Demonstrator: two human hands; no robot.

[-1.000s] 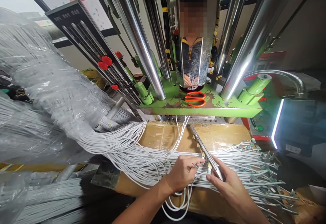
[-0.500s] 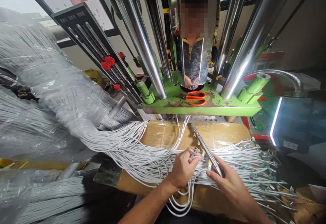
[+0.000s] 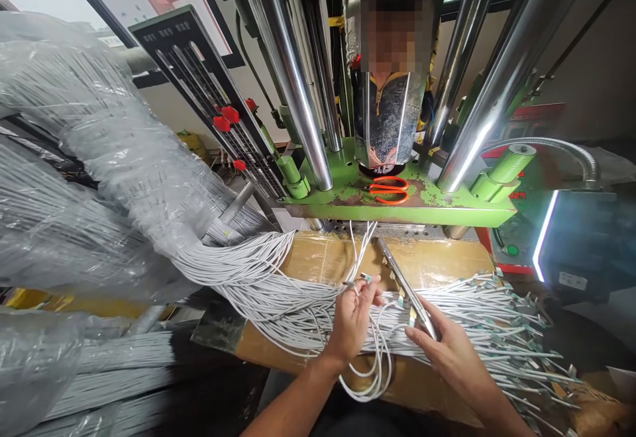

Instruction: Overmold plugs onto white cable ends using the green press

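My left hand (image 3: 352, 321) is closed on white cables, whose small green-and-metal connector ends (image 3: 362, 279) stick out past the fingertips. The cables loop down below it over the near edge of the cardboard. In my right hand (image 3: 450, 344) is a long, narrow metal bar (image 3: 403, 285), gripped at its near end and slanting away to the upper left. Small brass-coloured pieces stand along the bar's left side, and cable ends sit at some near my right thumb. Under both hands lies a thick layer of white cables (image 3: 288, 298) on brown cardboard (image 3: 318, 258).
A green press plate (image 3: 342, 212) with steel columns (image 3: 278, 73) stands just beyond the cardboard. Orange-handled scissors (image 3: 390, 191) lie on it. Plastic-wrapped cable bundles (image 3: 124, 152) fill the left side. At the right are a lit lamp (image 3: 545, 235) and a control box.
My left hand has drawn slightly away from the bar, with connector ends now pointing up from its fingers. My right hand keeps hold of the bar. The whole view has shifted slightly.
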